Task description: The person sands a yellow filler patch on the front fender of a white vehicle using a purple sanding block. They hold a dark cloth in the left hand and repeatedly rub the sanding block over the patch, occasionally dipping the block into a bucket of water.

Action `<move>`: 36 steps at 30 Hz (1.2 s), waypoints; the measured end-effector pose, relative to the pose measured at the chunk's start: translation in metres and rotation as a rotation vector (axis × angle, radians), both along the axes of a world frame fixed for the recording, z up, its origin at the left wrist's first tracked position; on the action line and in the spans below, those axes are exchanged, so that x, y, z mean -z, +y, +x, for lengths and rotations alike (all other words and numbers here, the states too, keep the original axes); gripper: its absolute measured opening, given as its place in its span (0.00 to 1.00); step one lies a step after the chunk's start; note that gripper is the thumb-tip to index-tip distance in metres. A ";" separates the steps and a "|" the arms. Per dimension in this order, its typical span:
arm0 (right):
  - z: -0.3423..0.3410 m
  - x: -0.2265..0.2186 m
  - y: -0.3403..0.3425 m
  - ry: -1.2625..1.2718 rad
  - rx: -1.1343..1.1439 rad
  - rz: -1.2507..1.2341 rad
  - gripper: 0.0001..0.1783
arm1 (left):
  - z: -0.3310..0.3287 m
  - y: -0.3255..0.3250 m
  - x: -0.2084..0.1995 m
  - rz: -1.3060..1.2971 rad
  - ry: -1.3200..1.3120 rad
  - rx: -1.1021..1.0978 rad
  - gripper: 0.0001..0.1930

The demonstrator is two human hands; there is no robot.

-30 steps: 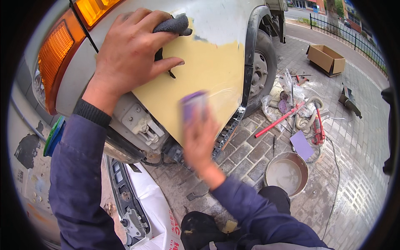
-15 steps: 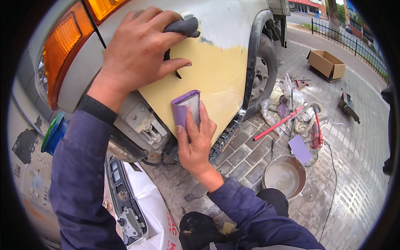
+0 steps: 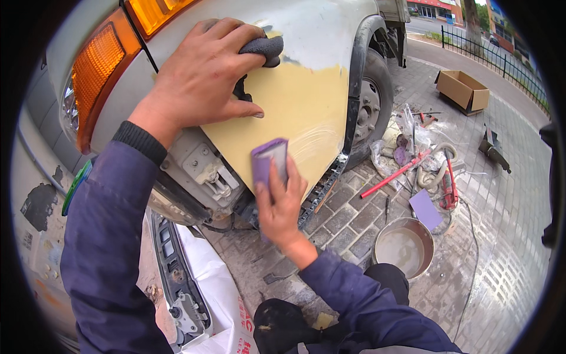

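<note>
A vehicle's front corner panel point(image 3: 306, 100) carries a broad area of smooth yellowish filler, with pale curved scratch marks to the right of centre. My right hand point(image 3: 282, 209) grips a sanding block point(image 3: 269, 165) wrapped in purple sandpaper, held against the lower part of the filler. Higher up, my left hand point(image 3: 206, 79) is closed round a dark grey sponge-like pad point(image 3: 262, 48) at the filler's upper left edge. Its thumb points across the filler, and part of the pad is hidden by the fingers.
Orange lamps point(image 3: 97, 62) flank the panel at left, and a wheel point(image 3: 372, 100) stands to its right. On the paving sit a bucket of cloudy water point(image 3: 404, 251), a purple sandpaper sheet point(image 3: 425, 209), a red bar point(image 3: 395, 174), bagged tools and a cardboard box point(image 3: 463, 91).
The sanding block has moved slightly down and right with my right hand. Pale scratch marks show more strongly beside it. My left hand and the pad sit slightly lower in view.
</note>
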State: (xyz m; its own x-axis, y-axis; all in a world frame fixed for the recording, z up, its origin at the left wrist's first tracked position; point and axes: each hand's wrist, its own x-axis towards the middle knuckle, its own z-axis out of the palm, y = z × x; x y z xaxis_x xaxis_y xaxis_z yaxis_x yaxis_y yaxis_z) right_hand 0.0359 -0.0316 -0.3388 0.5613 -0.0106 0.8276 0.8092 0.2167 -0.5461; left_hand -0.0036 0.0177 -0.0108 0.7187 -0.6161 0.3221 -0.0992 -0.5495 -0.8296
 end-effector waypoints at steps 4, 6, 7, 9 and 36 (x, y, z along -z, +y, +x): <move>0.044 0.010 0.013 0.264 0.135 -0.053 0.30 | 0.001 0.002 0.001 -0.010 0.021 -0.010 0.15; 0.085 -0.002 0.011 0.476 0.146 0.081 0.30 | 0.001 0.005 0.004 -0.022 0.015 -0.012 0.11; 0.089 -0.017 0.003 0.573 -0.123 0.215 0.29 | 0.002 0.006 0.004 -0.025 0.006 -0.031 0.09; 0.076 -0.013 0.013 0.503 0.067 0.124 0.27 | 0.004 0.008 0.006 -0.023 -0.032 0.036 0.06; 0.112 -0.032 0.014 0.510 0.209 0.077 0.27 | -0.002 0.002 0.003 -0.027 -0.071 0.148 0.06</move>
State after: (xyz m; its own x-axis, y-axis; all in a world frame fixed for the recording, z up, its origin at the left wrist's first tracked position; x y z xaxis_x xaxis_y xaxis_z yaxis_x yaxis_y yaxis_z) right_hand 0.1481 -0.0174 -0.3071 0.8702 -0.2144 0.4437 0.4763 0.1351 -0.8688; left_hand -0.0058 0.0200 -0.0142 0.5957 -0.7040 0.3868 -0.1228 -0.5556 -0.8223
